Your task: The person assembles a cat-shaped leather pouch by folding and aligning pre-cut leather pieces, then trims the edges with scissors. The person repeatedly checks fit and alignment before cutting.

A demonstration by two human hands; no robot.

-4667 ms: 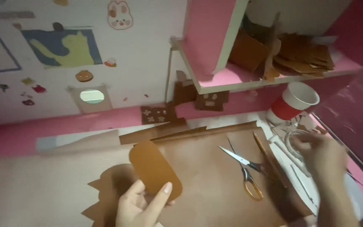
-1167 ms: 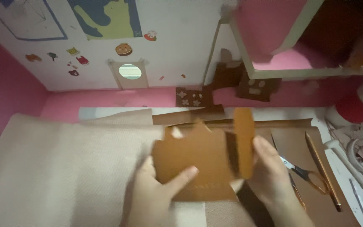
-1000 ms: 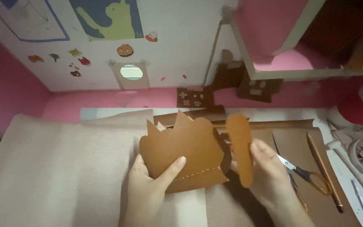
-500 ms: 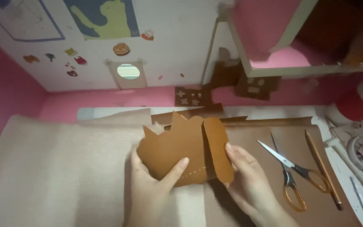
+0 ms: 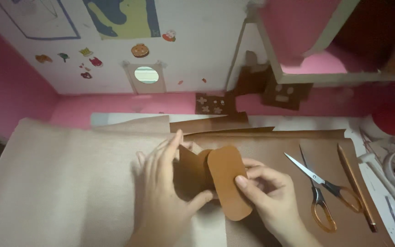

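Brown leather pieces sit at the centre of the view: a rounded oblong piece (image 5: 228, 183) lies over the right part of a darker spiky-edged piece (image 5: 190, 171), both just above the surface. The left hand (image 5: 163, 192) grasps the spiky-edged piece, fingers spread behind it toward 12 o'clock and the thumb pressing its lower front edge. The right hand (image 5: 270, 194) pinches the oblong piece, thumb on its face near the right edge and fingers curled behind it.

Judging by how the 2 pieces overlap, the step in hand looks like fitting or aligning the oblong piece against the spiky one, with the placement not yet settled. A next move would call for keeping both edges steady, since the oblong piece tilts slightly and could slide across the smooth face below it.

At 3 o'clock from the hands, orange-handled scissors (image 5: 318, 192) lie open on a large brown leather sheet (image 5: 275, 146), with a brown pencil (image 5: 356, 185) just beside them, further right. A pale beige sheet (image 5: 69, 183) covers the surface toward 9 o'clock. At 12 o'clock stands a white wall panel with stickers (image 5: 138, 50), and a pink shelf (image 5: 316, 68) sits toward 1 o'clock.
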